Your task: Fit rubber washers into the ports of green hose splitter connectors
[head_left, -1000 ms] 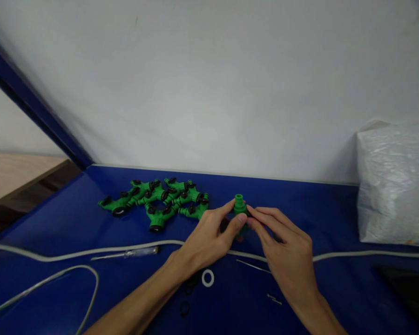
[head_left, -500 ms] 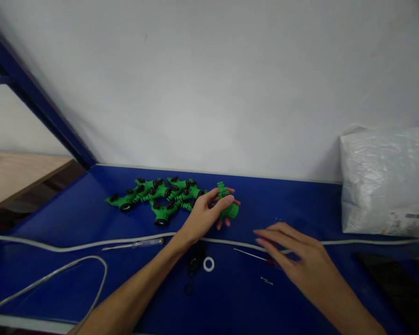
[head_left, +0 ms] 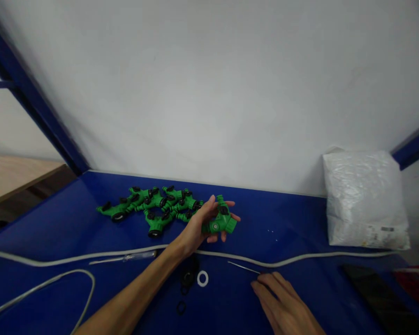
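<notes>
A green Y-shaped hose splitter with a black lever rests in my left hand. The fingers curl behind it and the thumb is raised at its side. My right hand is down at the table, fingers bent together with the tips low. Anything between those tips is hidden. Just beyond them lies a screwdriver; only its thin metal shaft shows, and my fingers cover the handle end. On the table between my hands are a white ring and several black rings.
Several green splitters lie grouped at the back left. A clear-handled screwdriver sits beside a pale cable crossing the blue table. At right are a white plastic-wrapped package and a dark flat object.
My right hand has come down to the table beside the screwdriver, covering its handle and the spot where small screws lay. In my left hand the splitter has turned, showing its lever and side.
</notes>
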A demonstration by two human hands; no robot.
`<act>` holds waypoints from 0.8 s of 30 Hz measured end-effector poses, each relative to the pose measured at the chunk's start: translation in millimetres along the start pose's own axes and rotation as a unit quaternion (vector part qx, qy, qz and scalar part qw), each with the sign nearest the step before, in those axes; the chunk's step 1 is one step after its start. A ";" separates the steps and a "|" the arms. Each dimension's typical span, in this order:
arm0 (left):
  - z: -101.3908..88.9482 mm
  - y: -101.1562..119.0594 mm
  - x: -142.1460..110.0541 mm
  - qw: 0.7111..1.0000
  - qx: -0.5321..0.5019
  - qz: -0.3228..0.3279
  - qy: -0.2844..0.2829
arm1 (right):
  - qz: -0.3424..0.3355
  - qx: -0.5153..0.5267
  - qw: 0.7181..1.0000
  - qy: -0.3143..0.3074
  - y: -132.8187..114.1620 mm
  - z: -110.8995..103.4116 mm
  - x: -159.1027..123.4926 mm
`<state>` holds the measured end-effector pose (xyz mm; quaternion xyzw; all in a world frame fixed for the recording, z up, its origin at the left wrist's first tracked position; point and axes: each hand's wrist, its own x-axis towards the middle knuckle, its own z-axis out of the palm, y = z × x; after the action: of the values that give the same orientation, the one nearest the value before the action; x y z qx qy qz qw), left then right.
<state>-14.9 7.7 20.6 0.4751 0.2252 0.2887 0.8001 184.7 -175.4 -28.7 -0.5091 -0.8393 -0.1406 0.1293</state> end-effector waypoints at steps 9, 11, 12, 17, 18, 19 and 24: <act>-7.6 -8.5 4.6 0.999 -0.019 0.014 -0.031 | 0.022 0.036 0.999 0.010 2.0 20.3 9.8; -8.5 -8.9 4.9 0.999 -0.017 0.016 -0.035 | 0.026 0.062 0.997 0.038 1.8 16.4 15.8; -9.0 -9.1 5.0 0.999 -0.015 0.016 -0.038 | 0.026 0.077 0.995 0.060 1.9 12.1 20.2; -10.0 -11.4 5.6 0.999 0.006 0.016 -0.040 | 0.041 0.146 0.971 0.183 2.4 -23.3 59.2; -9.5 -12.0 5.6 0.999 0.011 0.013 -0.035 | 0.065 0.158 0.965 0.200 2.2 -29.7 69.2; -8.9 -12.5 5.4 0.999 0.017 0.008 -0.031 | 0.088 0.172 0.957 0.218 1.9 -34.8 79.1; -6.2 -14.1 3.9 0.999 0.040 0.007 -0.026 | 0.168 0.276 0.914 0.247 0.9 -38.9 115.2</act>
<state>-12.4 8.8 4.9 0.5154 0.2120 0.2723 0.7844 136.7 -95.0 49.1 -0.5354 -0.6884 -0.0012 0.4893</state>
